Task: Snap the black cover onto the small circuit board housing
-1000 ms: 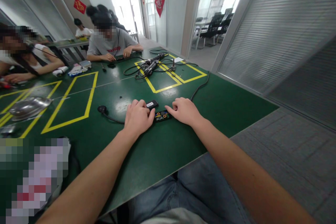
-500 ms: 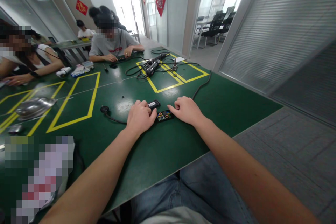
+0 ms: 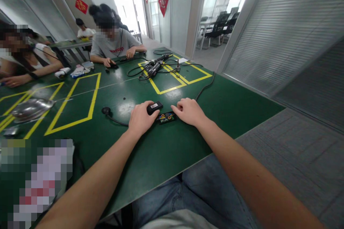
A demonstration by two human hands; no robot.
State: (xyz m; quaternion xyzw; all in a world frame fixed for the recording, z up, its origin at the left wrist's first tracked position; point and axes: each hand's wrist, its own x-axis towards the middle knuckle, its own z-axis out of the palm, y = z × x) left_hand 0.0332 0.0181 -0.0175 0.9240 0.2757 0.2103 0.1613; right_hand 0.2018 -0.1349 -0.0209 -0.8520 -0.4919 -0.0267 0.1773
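My left hand is closed on a black cover with a white label, its fingers at the cover's left end. Just below the cover lies an open black housing with a circuit board and round coils showing. My right hand is at the right end of this housing, fingers curled and thumb pointing left; what its fingers hold is hidden. A black cable with a plug runs toward my left hand, and another cable leads away behind my right hand.
Black tools with cables lie on the green table within yellow tape outlines. Metal dishes sit at the left, near a blurred bag. A person in grey works across the table, another person at far left.
The black cover is now in my left hand's grip, slightly left of and more raised than before. My right hand has hardly moved. The view has shifted slightly.
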